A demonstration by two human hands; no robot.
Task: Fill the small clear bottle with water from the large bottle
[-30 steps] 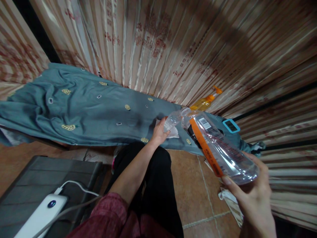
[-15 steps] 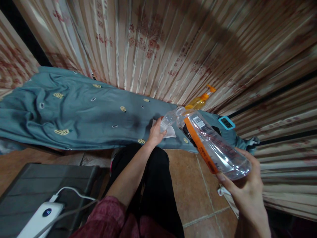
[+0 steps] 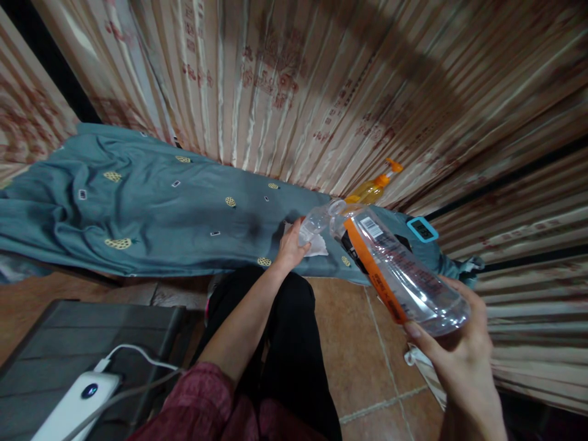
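My right hand grips the base of a large clear plastic bottle with an orange and black label. The bottle is tilted, base towards me, its neck pointing down and left. My left hand is closed round a smaller clear plastic bottle. Its neck meets the large bottle's neck; whether they touch or merely overlap, I cannot tell. Liquid in either bottle is hard to make out. Beneath the small bottle lies a white tissue on a teal cloth with pineapple prints.
Behind the necks stands a yellow pump bottle with an orange pump. To its right is a blue-framed digital timer. A pleated curtain hangs behind. A dark slatted stool at lower left carries a white power bank with a cable.
Both hands keep their grips and the two bottles stay neck to neck. The whole view shifts very slightly; the large bottle sits a touch further right in the picture.
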